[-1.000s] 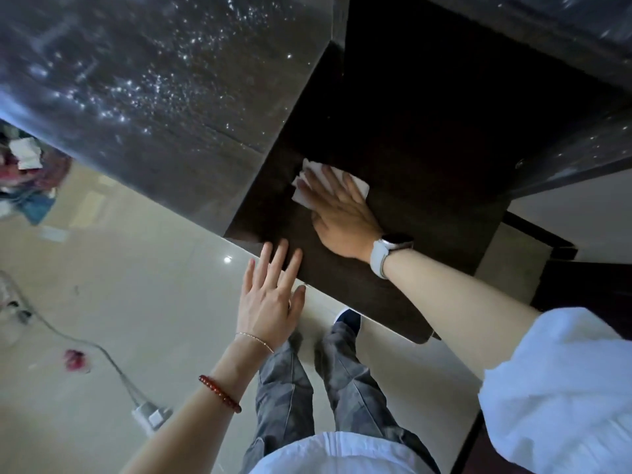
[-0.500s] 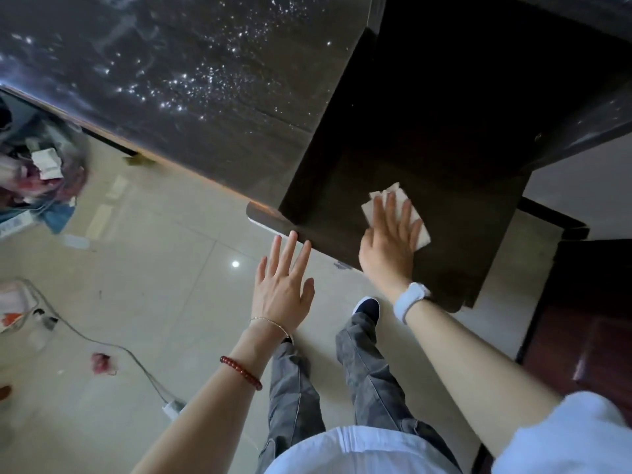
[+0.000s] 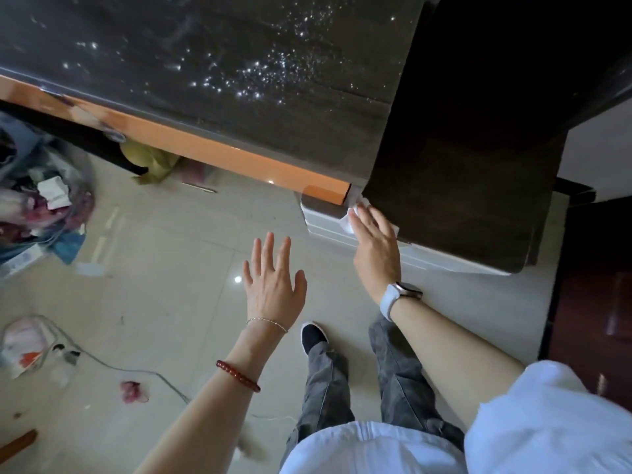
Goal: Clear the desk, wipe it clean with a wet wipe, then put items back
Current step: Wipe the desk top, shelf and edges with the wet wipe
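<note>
Left hand: released, fingers spread, holding nothing, suspended over the floor short of the desk. Right hand: fingers extended flat, pressing the wet wipe onto the near left corner of the lower dark desk surface. The wipe lies directly under the fingertips, partly overhanging the edge. The unwiped run of this surface extends away and to the right. The right hand is therefore nearer. Beyond it, the higher desk top shows glinting specks.

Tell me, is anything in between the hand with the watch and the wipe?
No, nothing visible. The right hand lies flat on top of the wet wipe, pressing it against the front corner of the dark desk. The left hand hovers open, away from both.
</note>
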The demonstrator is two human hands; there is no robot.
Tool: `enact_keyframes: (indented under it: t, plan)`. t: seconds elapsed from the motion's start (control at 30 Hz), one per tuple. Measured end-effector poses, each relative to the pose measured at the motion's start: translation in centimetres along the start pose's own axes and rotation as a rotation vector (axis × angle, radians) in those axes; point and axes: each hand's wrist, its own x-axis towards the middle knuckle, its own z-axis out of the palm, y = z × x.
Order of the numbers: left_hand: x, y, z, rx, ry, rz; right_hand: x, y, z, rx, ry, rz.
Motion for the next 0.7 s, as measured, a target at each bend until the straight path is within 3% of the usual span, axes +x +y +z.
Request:
enact_keyframes:
  t: [0.13, 0.27, 0.53, 0.7]
  plan:
    - [0.0, -1.4, -2.9, -0.038, 0.014, 0.056, 0.2, -2.4, -1.5, 0.13, -0.032, 0.119]
    - [-0.7, -1.8, -7.2, -0.098, 0.076, 0.117, -0.3, -3.9, -4.7, 0.255, -0.084, 0.101]
    - [0.6, 0.1, -15.0, -0.126, 0.22, 0.235, 2.2, -9.1, -14.2, 0.401, 0.312, 0.074]
    - [4.4, 1.8, -19.2, -0.079, 0.258, 0.292, 8.0, -10.2, -15.2, 0.331, 0.348, 0.142]
